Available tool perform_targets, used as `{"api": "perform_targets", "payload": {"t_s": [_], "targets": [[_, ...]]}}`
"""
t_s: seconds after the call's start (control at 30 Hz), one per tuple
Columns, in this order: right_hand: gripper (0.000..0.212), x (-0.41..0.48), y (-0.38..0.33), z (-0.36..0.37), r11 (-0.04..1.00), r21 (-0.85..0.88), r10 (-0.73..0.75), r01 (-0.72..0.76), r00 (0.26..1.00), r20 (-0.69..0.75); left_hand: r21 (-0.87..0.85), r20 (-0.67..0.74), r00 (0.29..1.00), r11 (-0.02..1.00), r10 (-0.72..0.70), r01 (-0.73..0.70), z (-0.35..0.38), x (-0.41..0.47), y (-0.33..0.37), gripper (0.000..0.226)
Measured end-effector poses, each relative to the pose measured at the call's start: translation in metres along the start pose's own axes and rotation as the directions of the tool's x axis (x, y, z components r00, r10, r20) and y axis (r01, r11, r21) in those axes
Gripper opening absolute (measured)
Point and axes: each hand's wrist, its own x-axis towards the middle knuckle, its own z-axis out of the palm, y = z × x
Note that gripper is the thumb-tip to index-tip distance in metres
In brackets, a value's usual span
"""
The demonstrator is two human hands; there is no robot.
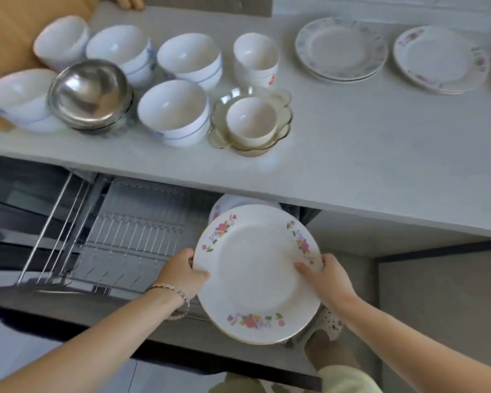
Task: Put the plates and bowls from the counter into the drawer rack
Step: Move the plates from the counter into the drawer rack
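White floral plate gripped at opposite rims, left hand, right hand, fingers curled.

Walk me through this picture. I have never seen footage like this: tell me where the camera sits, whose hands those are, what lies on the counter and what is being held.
There is no machine here. A person wears a wide-angle camera on the head, so this single view looks forward and down at their own arms. The left hand, with a bracelet at the wrist, and the right hand grip a floral plate by opposite edges, thumbs on its face, above the open drawer rack. Another plate seems to stand at the rack's far end, mostly hidden. On the counter lie several white bowls, a steel bowl, a cup sitting in a glass dish, a blue-patterned plate stack and a pink-flowered plate stack.
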Motion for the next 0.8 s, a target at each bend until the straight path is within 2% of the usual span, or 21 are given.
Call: {"api": "perform_targets", "payload": {"t_s": [0.1, 0.2, 0.27, 0.4, 0.63, 0.8], "targets": [[0.045, 0.012, 0.006, 0.044, 0.996, -0.038, 0.080, -0.078, 0.996, 0.044, 0.014, 0.025, 0.997, 0.998, -0.069, 0.069, -0.007, 0.031, -0.034, 0.026], [0.038, 0.032, 0.011, 0.072, 0.989, -0.056, 0.139, -0.137, 0.989, 0.047, 0.037, 0.066, 0.993, 0.994, -0.101, 0.098, -0.001, 0.064, -0.053, 0.016], [0.037, 0.049, 0.013, 0.084, 0.985, -0.069, 0.161, -0.158, 0.986, 0.041, 0.047, 0.074, 0.991, 0.993, -0.110, 0.107, 0.007, 0.086, -0.057, 0.023], [0.041, 0.082, 0.009, 0.097, 0.982, -0.057, 0.178, -0.180, 0.983, -0.043, 0.084, 0.036, 0.995, 0.992, -0.096, 0.092, 0.021, 0.133, -0.055, 0.031], [0.038, 0.140, -0.001, 0.110, 0.982, -0.073, 0.159, -0.177, 0.966, -0.206, 0.158, -0.043, 0.994, 0.981, -0.105, 0.110, 0.040, 0.210, -0.026, 0.031], [0.036, 0.157, -0.002, 0.118, 0.976, -0.076, 0.171, -0.203, 0.936, -0.307, 0.241, -0.092, 0.990, 0.962, -0.110, 0.129, 0.054, 0.234, -0.011, 0.033]]}}
